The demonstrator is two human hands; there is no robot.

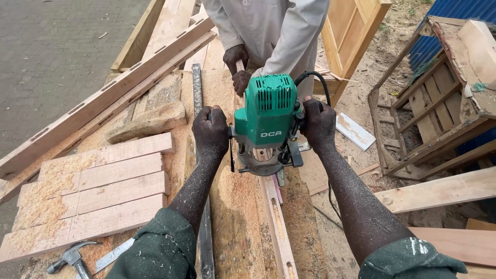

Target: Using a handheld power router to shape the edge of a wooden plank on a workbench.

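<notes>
A green plunge router (268, 124) is gripped at both side handles: the left hand (210, 132) is clenched around the left handle, the right hand (319, 124) is clenched around the right handle. Both forearms are dusted with fine sawdust; dark green sleeves are seen at the bottom edge. The router's round base sits on a narrow wooden strip (276, 222), which runs lengthwise along the workbench (235, 227) toward the camera and shows a routed groove near its lower end. A black power cord (315, 77) loops from the router's top right.

At the far end of the strip, a co-worker's 2 hands (237, 67) are closed on the strip's end, one above the other; a light-coloured garment is worn by that person.

Left of the router, 4 short boards (103, 191) lie side by side, covered in sawdust. A claw hammer (72, 258) lies at the bottom left, a flat metal rule (113, 256) just beside it. A dark metal bar (197, 93) lies along the bench left of the strip. A long mortised timber (103, 98) slants across the upper left. A wooden frame (423, 108) stands on the sandy ground to the right.
</notes>
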